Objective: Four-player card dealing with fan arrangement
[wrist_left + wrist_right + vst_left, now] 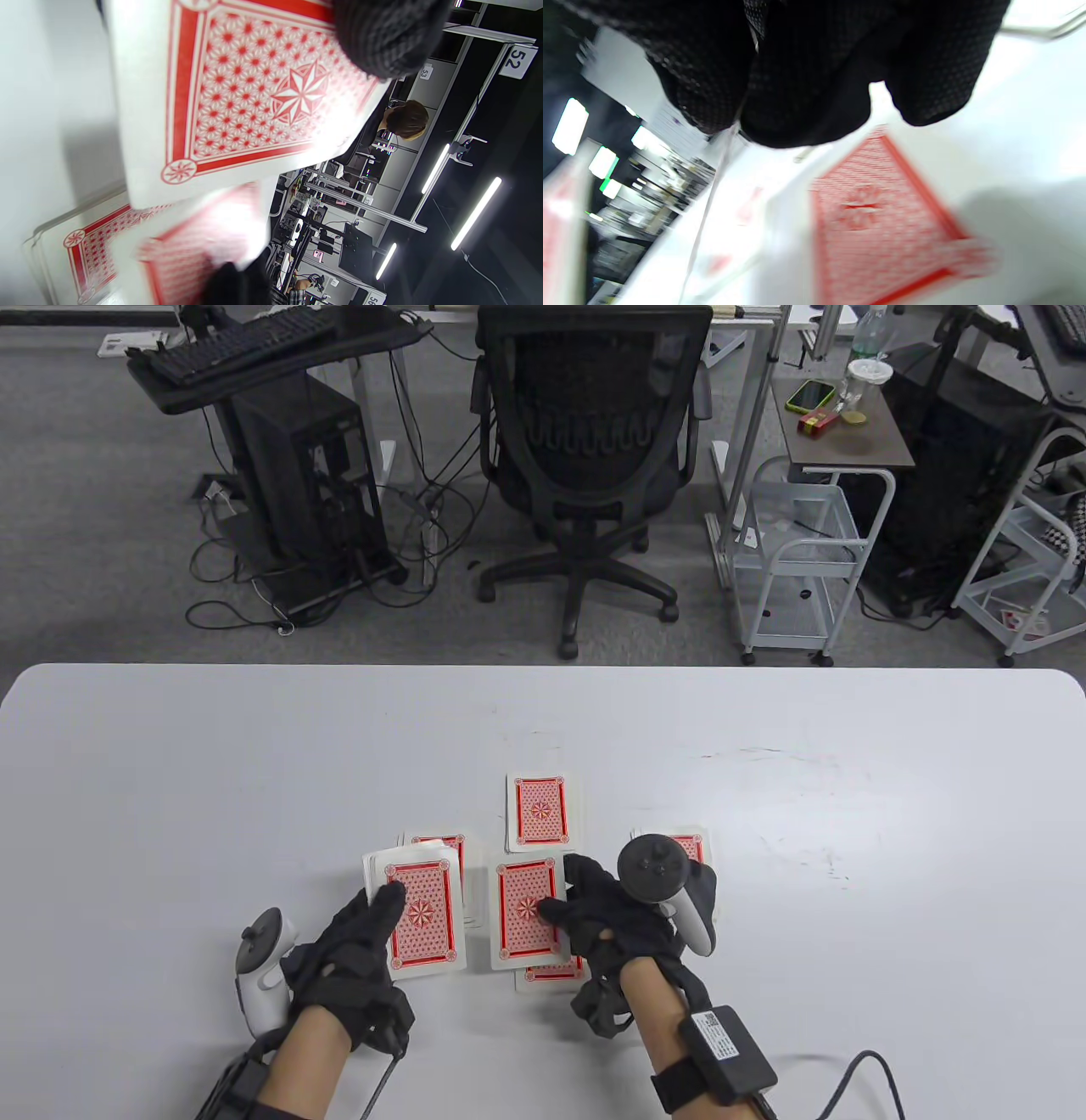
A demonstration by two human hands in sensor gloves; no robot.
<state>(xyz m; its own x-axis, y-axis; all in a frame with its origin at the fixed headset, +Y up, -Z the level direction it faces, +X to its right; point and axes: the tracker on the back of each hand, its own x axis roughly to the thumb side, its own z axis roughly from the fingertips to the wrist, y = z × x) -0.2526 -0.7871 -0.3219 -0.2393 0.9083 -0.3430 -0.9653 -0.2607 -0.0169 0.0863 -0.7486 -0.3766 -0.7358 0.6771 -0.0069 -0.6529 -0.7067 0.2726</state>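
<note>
A red-backed deck [420,920] is gripped by the left hand [352,959], left of centre near the table [170,780] edge. A single card [526,916] is pinched by the right hand [615,925] beside it. Dealt piles [540,812] lie just beyond.

From my left wrist I read "52" on a white tag [518,62] atop a dark partition, "53" on a smaller tag [426,71] just below-left of it, and a cut-off "56" [373,299].

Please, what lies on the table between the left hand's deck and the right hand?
In the table view, one face-down card lies between the deck and the right hand, which touches it.
</note>
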